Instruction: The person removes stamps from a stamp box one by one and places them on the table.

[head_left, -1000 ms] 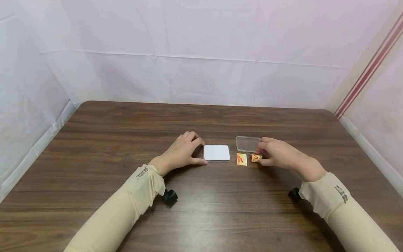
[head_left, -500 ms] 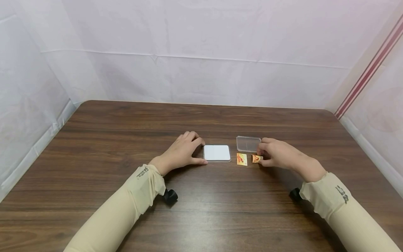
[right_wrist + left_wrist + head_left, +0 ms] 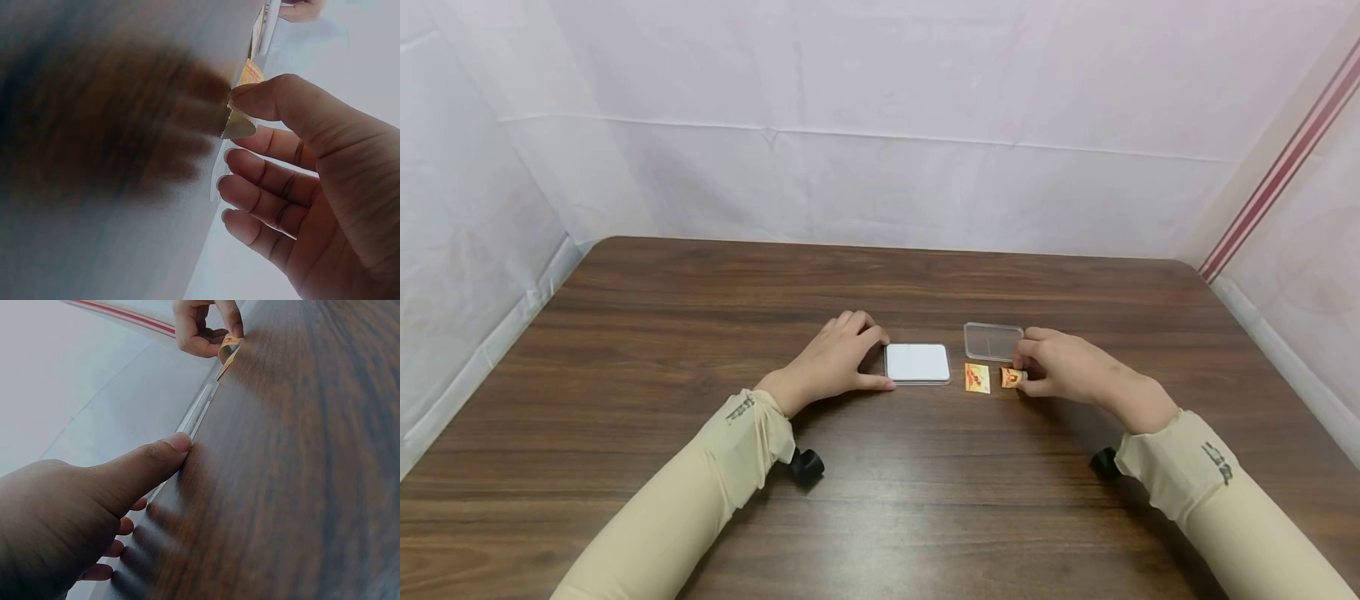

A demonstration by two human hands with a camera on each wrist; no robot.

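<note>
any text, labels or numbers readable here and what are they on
No text can be read in full.
Left sleeve: dark printed mark, too small to read.
Right sleeve: dark printed mark, too small to read.
Flat orange packet: red printing, blurred.
Orange packet pinched by the right hand: printing blurred.

- A dark wood-grain worktop (image 3: pixel 625 350) fills the view
- White sheeting (image 3: pixel 880 125) hangs behind and to both sides
- A red-striped band (image 3: pixel 1277 162) runs diagonally at the far right
- A clear plastic lid (image 3: pixel 992 341) lies flat
</note>
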